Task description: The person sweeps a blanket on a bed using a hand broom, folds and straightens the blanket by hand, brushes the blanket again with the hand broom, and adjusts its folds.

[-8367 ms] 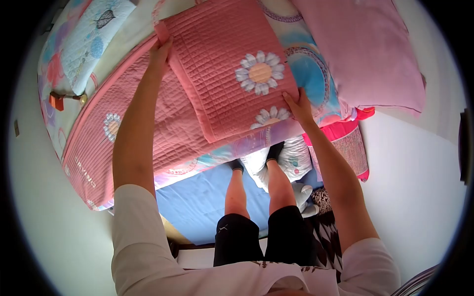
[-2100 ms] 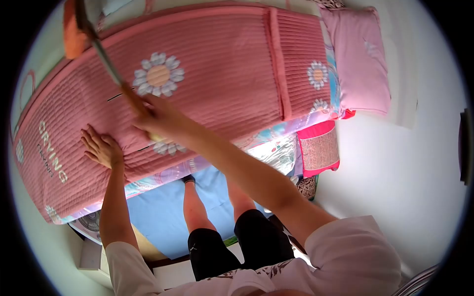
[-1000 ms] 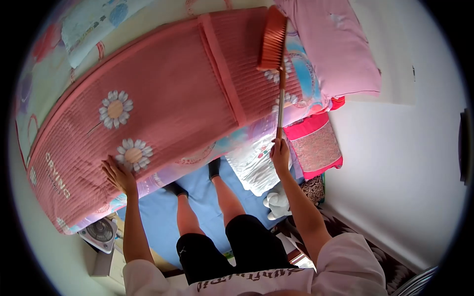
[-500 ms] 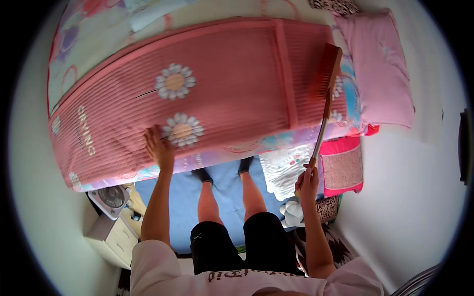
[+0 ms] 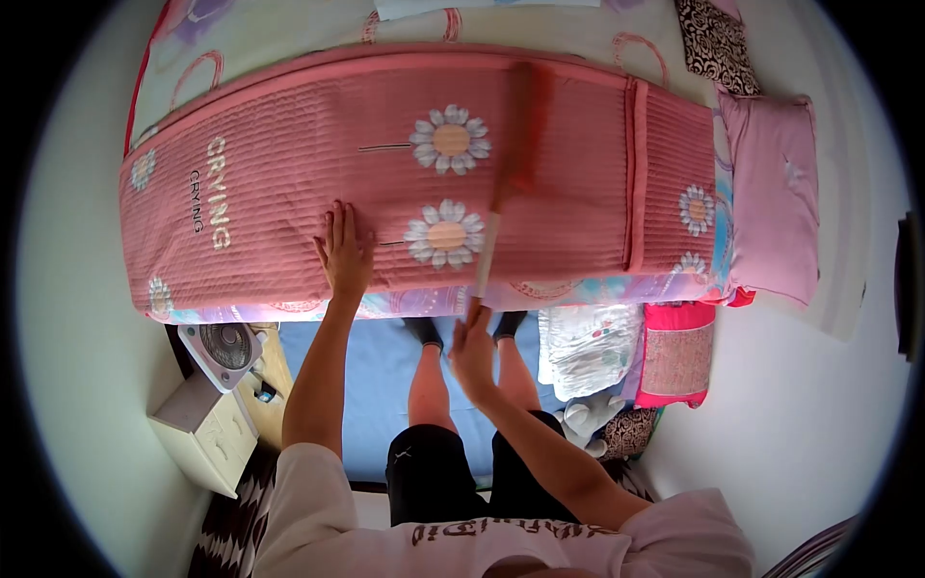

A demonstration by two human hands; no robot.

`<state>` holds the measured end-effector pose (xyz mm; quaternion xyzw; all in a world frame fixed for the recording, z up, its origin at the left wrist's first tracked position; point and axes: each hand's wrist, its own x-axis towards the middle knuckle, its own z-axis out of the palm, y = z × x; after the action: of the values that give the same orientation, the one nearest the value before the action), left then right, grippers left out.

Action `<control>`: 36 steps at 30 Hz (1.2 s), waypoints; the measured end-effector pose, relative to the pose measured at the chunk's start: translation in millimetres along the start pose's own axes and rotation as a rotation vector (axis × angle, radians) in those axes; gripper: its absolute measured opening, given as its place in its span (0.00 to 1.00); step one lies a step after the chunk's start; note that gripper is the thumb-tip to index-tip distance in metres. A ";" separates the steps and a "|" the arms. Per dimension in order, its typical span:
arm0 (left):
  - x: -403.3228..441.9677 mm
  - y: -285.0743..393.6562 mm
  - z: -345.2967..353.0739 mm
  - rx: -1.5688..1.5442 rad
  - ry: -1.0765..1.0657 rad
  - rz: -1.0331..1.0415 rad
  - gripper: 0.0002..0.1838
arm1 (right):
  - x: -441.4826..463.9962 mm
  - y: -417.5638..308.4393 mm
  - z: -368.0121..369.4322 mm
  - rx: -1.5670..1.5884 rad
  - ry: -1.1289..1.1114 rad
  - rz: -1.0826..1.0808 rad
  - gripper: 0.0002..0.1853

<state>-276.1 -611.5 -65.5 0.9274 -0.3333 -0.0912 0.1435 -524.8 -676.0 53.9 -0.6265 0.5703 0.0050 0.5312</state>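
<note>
Fingers (image 5: 462,340) of the right hand (image 5: 471,360) clamp the brush (image 5: 515,154) by its handle, head just past twelve o'clock over the soft-looking pink quilt (image 5: 583,193); at ten o'clock, the left hand (image 5: 345,260) lies flat, fingers apart. Probably light and stiff, best gripped low.

Soft, diffuse light, black fisheye vignette, bowed edges, brush head (image 5: 525,130) motion-blurred, quilt (image 5: 395,193) lettering crisp

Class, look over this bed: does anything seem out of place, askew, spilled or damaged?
Mildly: near the pink pillow, a raised band crosses the pink cover, breaking its flat surface; it may be a folded edge. The brush in the right hand looks smeared, probably from motion. I see no spill or damage.
</note>
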 end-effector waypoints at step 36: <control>-225.5 106.9 -40.4 -1.185 -0.536 -1.018 0.21 | -136.2 103.0 81.8 0.509 -0.285 0.150 0.36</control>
<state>-500.3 -536.7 24.1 0.6822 0.2079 -0.5240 0.4656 -597.5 -502.3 33.7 -0.4223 0.5177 -0.0109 0.7440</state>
